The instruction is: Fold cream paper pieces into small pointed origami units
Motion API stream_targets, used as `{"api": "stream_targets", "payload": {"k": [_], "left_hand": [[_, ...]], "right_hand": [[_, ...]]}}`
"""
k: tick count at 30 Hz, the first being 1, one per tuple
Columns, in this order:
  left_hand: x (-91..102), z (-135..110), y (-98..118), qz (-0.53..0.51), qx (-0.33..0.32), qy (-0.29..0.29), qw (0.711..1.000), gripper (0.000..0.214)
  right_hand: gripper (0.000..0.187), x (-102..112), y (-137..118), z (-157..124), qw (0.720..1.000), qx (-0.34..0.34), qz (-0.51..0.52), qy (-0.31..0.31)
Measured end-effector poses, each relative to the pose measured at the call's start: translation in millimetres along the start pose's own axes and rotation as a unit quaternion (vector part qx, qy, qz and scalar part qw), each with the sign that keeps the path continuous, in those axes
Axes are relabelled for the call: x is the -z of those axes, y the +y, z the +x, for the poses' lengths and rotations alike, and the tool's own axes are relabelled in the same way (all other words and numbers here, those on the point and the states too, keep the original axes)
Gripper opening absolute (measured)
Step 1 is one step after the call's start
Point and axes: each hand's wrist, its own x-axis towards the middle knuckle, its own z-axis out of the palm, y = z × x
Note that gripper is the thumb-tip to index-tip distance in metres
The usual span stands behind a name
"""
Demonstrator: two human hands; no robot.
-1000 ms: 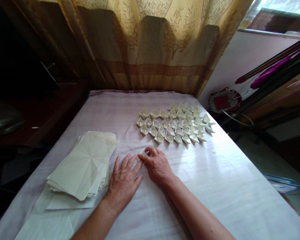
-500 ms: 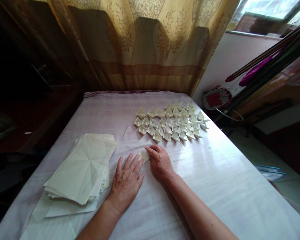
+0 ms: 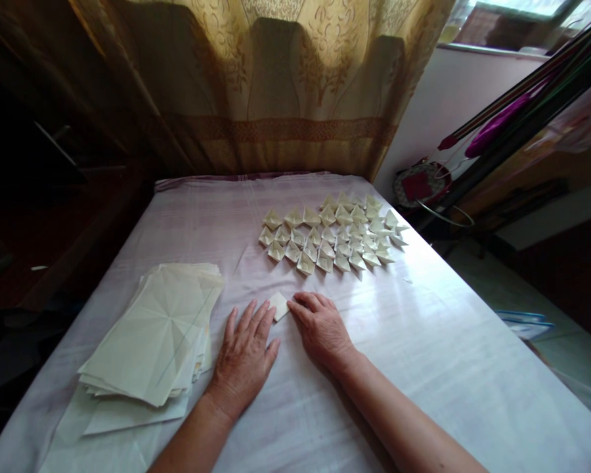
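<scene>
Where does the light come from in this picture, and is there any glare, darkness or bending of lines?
Head view: daylight comes through the curtain and the window at top right; pale glare lies on the tablecloth right of the right hand; the room at left is nearly black; the table edges splay outward, wide-lens distortion; the small folded paper and the folded pieces look sharp.

Cream folded paper; pale lilac tablecloth; gold leaf-patterned curtain.
</scene>
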Motion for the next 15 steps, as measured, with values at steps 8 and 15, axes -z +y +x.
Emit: {"api": "stream_targets", "payload": {"k": [8, 15], "left_hand": [[3.0, 3.1, 1.8, 0.014, 0.002, -0.014, 1.0, 0.041], [4.3, 1.7, 3.5, -0.004, -0.008, 0.003, 1.0, 0.037]], "right_hand": [[0.032, 3.2, -2.7, -2.3, 1.0, 0.003, -0.001, 0.008], [0.029, 1.9, -4.3, -5.6, 1.0, 0.018, -0.006, 0.016]]}}
